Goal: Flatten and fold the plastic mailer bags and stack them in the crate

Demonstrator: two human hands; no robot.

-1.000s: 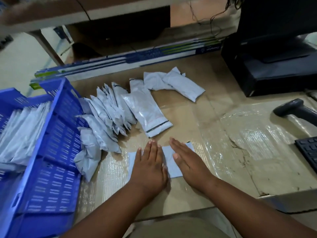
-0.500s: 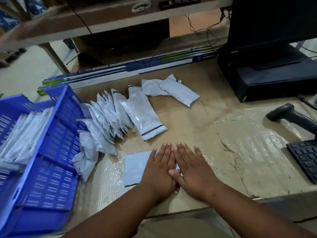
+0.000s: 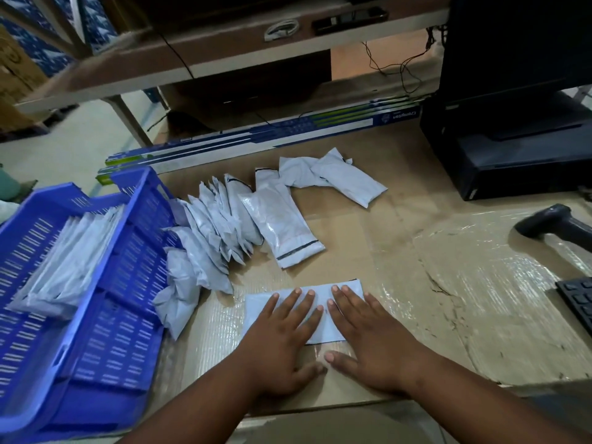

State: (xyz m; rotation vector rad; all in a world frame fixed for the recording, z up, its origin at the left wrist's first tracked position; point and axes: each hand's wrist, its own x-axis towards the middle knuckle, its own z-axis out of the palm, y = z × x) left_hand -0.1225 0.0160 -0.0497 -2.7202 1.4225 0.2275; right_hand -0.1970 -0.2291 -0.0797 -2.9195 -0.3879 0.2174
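Note:
A flat pale grey mailer bag lies on the cardboard-covered table near its front edge. My left hand and my right hand press on it side by side, fingers straight and palms down. They cover most of its middle and right part. Several puffy grey mailers lie fanned out beyond it, leaning toward the blue crate at the left. One longer mailer lies flat next to them, and two more mailers lie farther back. Folded mailers are stacked inside the crate.
A black barcode scanner and the corner of a keyboard lie at the right. A black monitor on a dark base stands at the back right. Long blue-and-white boxes run along the table's back edge under a shelf.
Both hands have slid a little along the flat mailer and now lie slightly apart. The camera has tilted up, showing more of the shelf.

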